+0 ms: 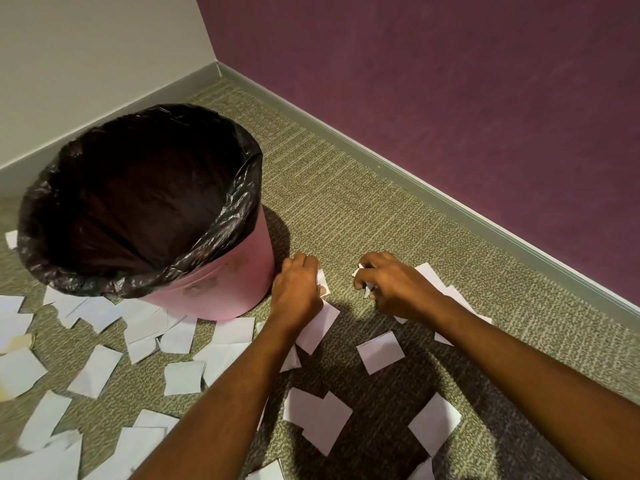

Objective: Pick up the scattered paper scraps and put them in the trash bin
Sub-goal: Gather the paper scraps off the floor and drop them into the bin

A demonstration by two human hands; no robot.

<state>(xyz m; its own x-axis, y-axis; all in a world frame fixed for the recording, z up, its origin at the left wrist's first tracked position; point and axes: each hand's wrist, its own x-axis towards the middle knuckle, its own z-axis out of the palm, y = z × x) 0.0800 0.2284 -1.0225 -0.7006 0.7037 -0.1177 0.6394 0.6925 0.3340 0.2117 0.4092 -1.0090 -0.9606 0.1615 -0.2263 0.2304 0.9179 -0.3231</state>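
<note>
Fingers point(363, 271) of right hand point(391, 285) curled around crumpled scraps point(358, 271); left hand point(298, 289) fingers pinching a scrap point(322, 277) beside pink bin point(221, 292)

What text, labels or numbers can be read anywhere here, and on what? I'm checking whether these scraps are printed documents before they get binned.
None can be read.
Paper scraps: the faces that show look blank white.
Trash bin: pink wall with faint smudges, no label or brand.
Bin liner: plain black.
Scraps in the left hand and right hand: crumpled, mostly hidden.
</note>
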